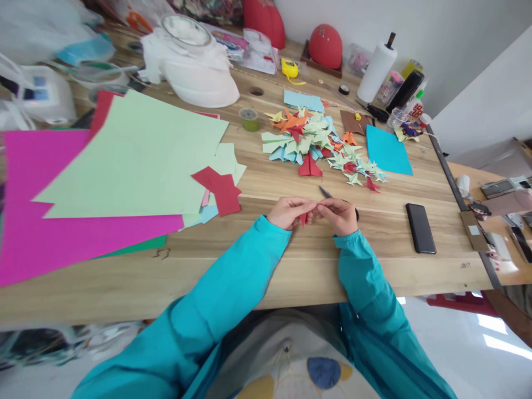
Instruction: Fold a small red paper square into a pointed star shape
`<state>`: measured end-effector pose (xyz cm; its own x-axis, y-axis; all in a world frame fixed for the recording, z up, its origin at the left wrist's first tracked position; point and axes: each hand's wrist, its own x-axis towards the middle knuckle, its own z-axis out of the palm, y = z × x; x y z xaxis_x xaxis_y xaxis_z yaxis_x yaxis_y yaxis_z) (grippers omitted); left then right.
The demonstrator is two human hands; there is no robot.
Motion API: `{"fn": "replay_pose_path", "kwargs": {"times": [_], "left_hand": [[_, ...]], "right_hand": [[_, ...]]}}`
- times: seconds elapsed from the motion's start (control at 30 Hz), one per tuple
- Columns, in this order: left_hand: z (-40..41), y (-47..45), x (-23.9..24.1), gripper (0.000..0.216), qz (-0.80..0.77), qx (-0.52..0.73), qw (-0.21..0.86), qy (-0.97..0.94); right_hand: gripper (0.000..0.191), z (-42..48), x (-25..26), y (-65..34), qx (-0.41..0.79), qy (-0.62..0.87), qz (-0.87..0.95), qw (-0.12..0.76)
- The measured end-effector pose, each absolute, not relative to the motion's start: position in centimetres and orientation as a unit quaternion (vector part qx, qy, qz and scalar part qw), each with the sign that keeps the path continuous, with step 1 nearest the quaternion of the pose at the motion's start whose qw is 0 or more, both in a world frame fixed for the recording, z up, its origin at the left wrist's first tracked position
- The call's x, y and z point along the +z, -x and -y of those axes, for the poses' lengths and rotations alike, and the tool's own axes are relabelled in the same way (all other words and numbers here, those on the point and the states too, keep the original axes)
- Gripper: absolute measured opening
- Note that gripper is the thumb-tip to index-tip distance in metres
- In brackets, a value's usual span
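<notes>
Between my hands, above the front of the wooden table, is a small piece of folded red paper (pixel 303 219), mostly hidden by the fingers. My left hand (pixel 290 211) pinches it from the left, and my right hand (pixel 338 215) pinches it at the right; the fingertips nearly meet. Partly covered by my right hand is a pair of scissors (pixel 325 192) with dark blades, lying on the table. Beyond the hands lies a heap of folded paper planes (pixel 310 138) in green, orange, red and blue. One red paper plane (pixel 310 165) rests at the heap's near edge.
Large green sheets (pixel 137 160) and a magenta sheet (pixel 45 166) cover the left side, with a red paper scrap (pixel 222 189) at their edge. A black phone (pixel 420 228) lies to the right, near a blue square sheet (pixel 388 149). Tape (pixel 249 119) stands behind.
</notes>
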<state>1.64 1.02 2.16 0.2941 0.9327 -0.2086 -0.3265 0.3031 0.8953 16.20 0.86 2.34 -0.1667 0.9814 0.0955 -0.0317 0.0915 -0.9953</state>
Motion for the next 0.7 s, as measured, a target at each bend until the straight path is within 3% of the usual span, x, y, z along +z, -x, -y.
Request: {"fn": "replay_pose_path", "kwargs": {"times": [0.7], "left_hand": [[-1.0, -1.28, 2.27, 0.029, -0.388, 0.421, 0.694, -0.436]], "right_hand": [[0.018, -1.02, 2.19, -16.72, 0.496, 0.394, 0.619, 0.464]]}}
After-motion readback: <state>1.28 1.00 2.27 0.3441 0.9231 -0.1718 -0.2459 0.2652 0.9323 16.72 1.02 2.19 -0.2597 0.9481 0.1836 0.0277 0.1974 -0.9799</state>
